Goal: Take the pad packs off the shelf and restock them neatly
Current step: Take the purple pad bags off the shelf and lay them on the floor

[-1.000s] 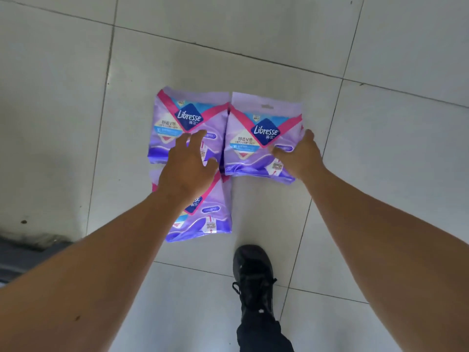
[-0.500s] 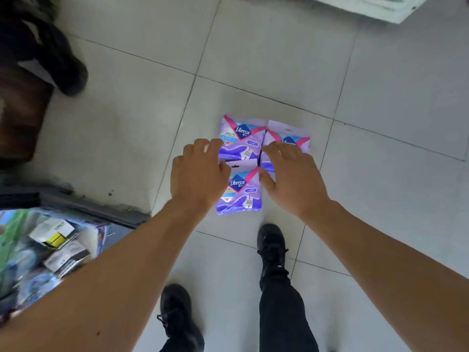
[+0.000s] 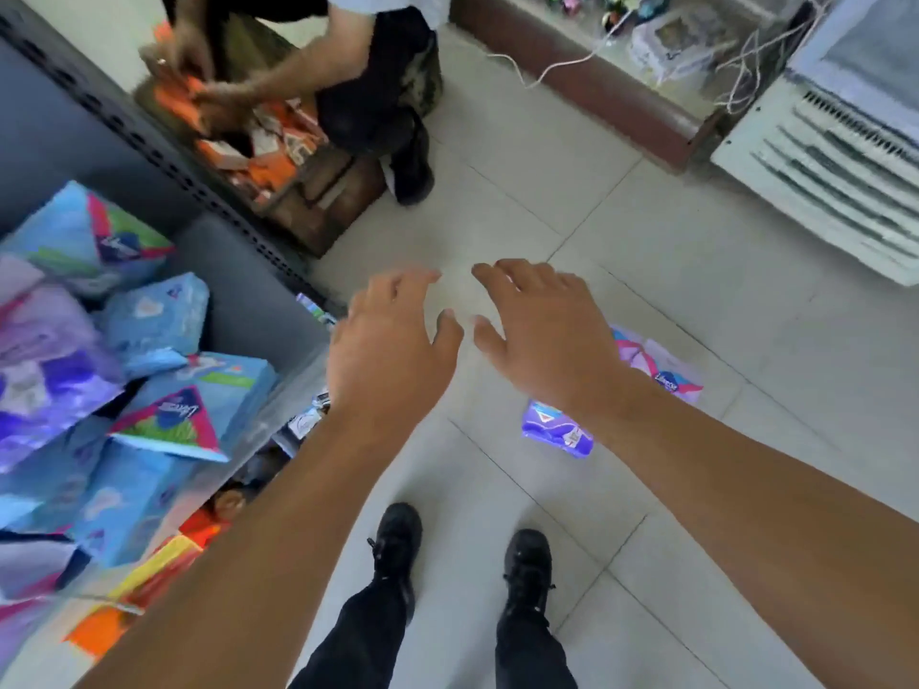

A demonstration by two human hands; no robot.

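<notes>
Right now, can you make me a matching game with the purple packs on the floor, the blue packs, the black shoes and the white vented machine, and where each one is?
Things:
1. purple pad packs
2. blue pad packs
3. black shoes
4. white vented unit

Places:
A. piled on the grey shelf at the left
B. standing at the top right
C. lying on the tiled floor, partly behind the right forearm
D. on the floor at the bottom centre

Pairs: 1-C, 2-A, 3-D, 4-B

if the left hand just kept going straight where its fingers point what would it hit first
Probably bare floor tile. The left hand is open and empty, fingers aimed up-frame and slightly right, toward the right hand. Farther along stands another person's dark shoe. Depth is unclear from this single view.
</notes>
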